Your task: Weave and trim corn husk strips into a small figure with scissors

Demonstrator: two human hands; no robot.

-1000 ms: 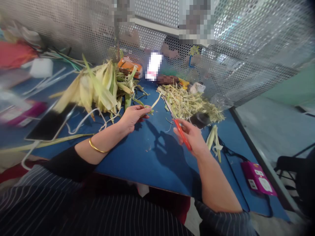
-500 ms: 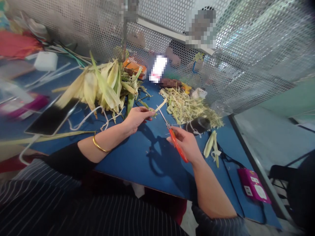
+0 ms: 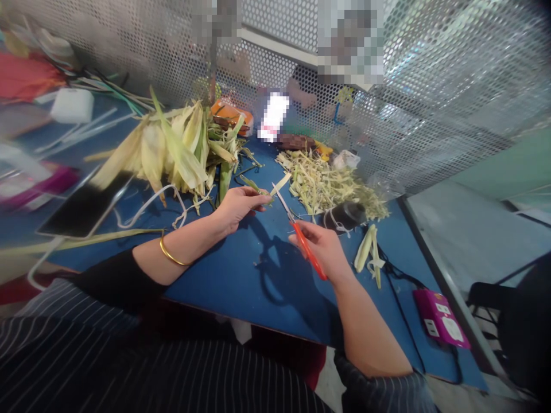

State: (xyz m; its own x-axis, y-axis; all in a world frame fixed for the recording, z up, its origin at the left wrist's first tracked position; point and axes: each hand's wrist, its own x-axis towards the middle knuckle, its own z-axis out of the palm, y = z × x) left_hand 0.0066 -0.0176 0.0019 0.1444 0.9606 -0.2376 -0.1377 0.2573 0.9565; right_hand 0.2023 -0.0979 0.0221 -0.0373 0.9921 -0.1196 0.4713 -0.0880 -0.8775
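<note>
My left hand (image 3: 241, 207) pinches a small piece of corn husk (image 3: 280, 184) between thumb and fingers; a pale strip of it points up to the right. My right hand (image 3: 325, 248) is closed around the red handles of a pair of scissors (image 3: 306, 246). Their blades reach up and left, with the tips beside the husk strip; whether they touch it I cannot tell. Left of my left hand lies a heap of whole corn husks (image 3: 172, 149). A pile of shredded husk (image 3: 325, 180) lies beyond my right hand, with a dark spool of thread (image 3: 346, 217) in front of it.
On the blue table (image 3: 241, 292) a black phone (image 3: 86, 209) lies at left with a white cable. A purple power strip (image 3: 441, 318) and a folded husk (image 3: 367, 249) are at right. A perforated metal screen (image 3: 163, 63) borders the back; a person sits behind it.
The whole view has shifted slightly as my head moved. Both hands keep their grips, and the scissors and husk stay almost the same relative to each other.
</note>
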